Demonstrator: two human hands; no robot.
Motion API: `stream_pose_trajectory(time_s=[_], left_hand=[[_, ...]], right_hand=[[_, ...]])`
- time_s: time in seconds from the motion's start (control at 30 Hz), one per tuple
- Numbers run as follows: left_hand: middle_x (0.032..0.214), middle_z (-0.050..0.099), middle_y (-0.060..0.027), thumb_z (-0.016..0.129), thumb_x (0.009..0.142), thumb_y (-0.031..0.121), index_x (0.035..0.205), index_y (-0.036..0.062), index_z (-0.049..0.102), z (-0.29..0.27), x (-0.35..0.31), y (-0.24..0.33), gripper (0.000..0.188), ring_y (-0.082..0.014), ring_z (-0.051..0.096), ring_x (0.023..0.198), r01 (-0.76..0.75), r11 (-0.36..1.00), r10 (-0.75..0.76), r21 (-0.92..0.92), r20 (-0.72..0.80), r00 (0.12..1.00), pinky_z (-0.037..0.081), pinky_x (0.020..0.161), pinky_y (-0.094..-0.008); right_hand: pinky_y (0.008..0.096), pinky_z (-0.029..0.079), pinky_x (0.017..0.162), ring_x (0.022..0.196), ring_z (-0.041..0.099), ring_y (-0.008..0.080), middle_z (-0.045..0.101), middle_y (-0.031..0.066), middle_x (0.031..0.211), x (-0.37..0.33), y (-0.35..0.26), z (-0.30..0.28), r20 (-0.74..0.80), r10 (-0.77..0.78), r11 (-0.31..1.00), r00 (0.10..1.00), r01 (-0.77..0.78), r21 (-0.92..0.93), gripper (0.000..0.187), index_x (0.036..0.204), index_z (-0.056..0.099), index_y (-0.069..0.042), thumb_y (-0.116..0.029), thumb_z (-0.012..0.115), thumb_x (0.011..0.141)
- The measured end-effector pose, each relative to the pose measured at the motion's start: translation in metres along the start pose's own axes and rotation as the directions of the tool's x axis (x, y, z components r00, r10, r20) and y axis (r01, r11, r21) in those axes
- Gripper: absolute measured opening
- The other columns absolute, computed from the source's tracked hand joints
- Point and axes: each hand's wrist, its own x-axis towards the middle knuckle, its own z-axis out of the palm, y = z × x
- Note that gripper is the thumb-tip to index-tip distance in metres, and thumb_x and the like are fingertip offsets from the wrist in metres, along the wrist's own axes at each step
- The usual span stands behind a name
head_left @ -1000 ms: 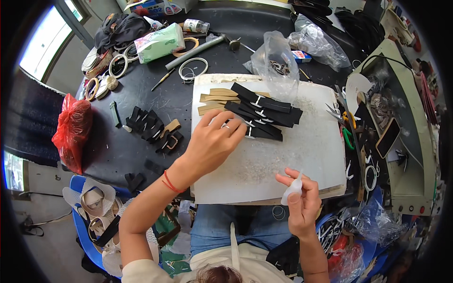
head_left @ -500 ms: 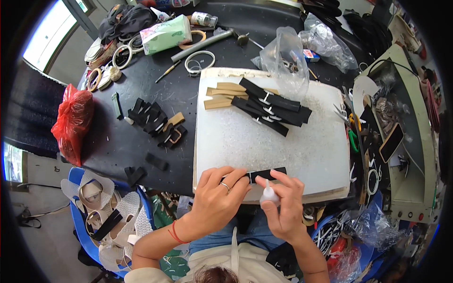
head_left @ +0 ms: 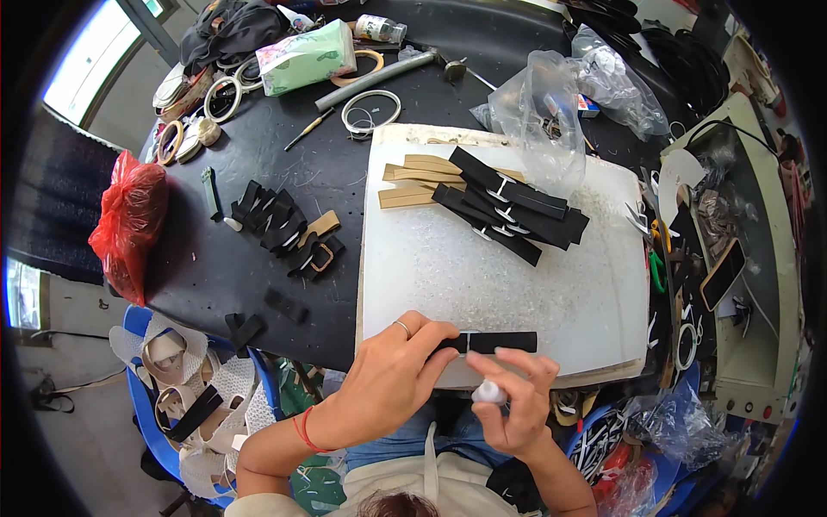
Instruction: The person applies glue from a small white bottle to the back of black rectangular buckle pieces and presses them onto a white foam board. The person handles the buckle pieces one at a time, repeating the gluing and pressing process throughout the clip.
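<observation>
My left hand [head_left: 392, 370] is closed on the left end of a black strap [head_left: 508, 342], pinching it at the near edge of the white board [head_left: 594, 284]. A thin pale bar crosses the strap just beside my fingertips. My right hand [head_left: 524, 401] holds a small white squeeze bottle [head_left: 489, 393] between thumb and fingers, just nearer than the strap. Its index fingertip is close to the strap's lower edge; whether it touches, I cannot tell. Farther up the board lies a pile of black straps [head_left: 517, 207] with pale bars, over tan strips [head_left: 413, 181].
Black strap pieces [head_left: 271, 215] and a red plastic bag [head_left: 129, 224] lie on the dark table at left. A hammer [head_left: 379, 79] and a clear bag [head_left: 547, 112] are at the back. Scissors [head_left: 659, 250] lie right of the board. A blue basket [head_left: 142, 414] holds white sandal parts.
The strap has swung from a slight tilt to nearly level, and more of it shows. My right hand and the bottle have moved down, away from it. The view has shifted slightly.
</observation>
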Motion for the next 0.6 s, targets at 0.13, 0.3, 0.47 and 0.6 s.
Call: stream_pose_trajectory(time_s=[0.13,0.3,0.47,0.6], left_hand=[[0.087,0.06,-0.0148,0.065,0.088,0.008,0.104,0.0029,0.064,-0.0042,0.0033,0.0045,0.017,-0.0365,0.061,0.072,0.025,0.999,-0.027,0.033,0.077,0.997,0.049,0.063,-0.0422],[0.079,0.059,-0.0133,0.068,0.084,0.004,0.108,0.0035,0.068,-0.0044,0.0069,0.0012,0.024,-0.0298,0.059,0.068,0.019,1.0,-0.018,-0.011,0.072,0.997,0.045,0.06,-0.0369],[0.079,0.059,-0.0134,0.067,0.085,0.003,0.109,0.0034,0.068,-0.0024,0.0029,0.0037,0.024,-0.0298,0.059,0.07,0.051,0.998,-0.049,-0.03,0.055,0.997,0.045,0.061,-0.0372],[0.079,0.06,-0.0135,0.067,0.086,0.005,0.109,0.0032,0.068,-0.0052,0.0058,0.0026,0.024,-0.0302,0.059,0.07,0.042,0.999,-0.041,-0.015,0.088,0.995,0.045,0.062,-0.0375]], right_hand=[[0.0371,0.032,0.085,0.106,0.059,0.0231,0.069,0.0028,0.118,-0.0021,0.0026,0.0045,0.004,-0.015,1.0,1.0,0.015,-0.01,0.037,0.113,0.052,-0.004,-0.028,0.068,0.089],[0.0368,0.033,0.084,0.105,0.06,0.0233,0.07,0.0039,0.117,-0.0004,-0.0003,0.0063,-0.022,0.004,1.0,1.0,-0.004,0.0,0.037,0.112,0.052,-0.004,-0.027,0.069,0.089],[0.0369,0.034,0.085,0.105,0.06,0.0228,0.07,0.0035,0.116,-0.001,-0.0012,0.006,-0.009,-0.003,1.0,1.0,0.003,-0.014,0.037,0.111,0.052,-0.004,-0.027,0.07,0.088],[0.0367,0.033,0.085,0.106,0.06,0.0229,0.07,0.004,0.116,-0.0024,-0.001,0.0042,-0.003,-0.003,1.0,1.0,0.003,-0.019,0.037,0.111,0.052,-0.004,-0.027,0.07,0.088]])
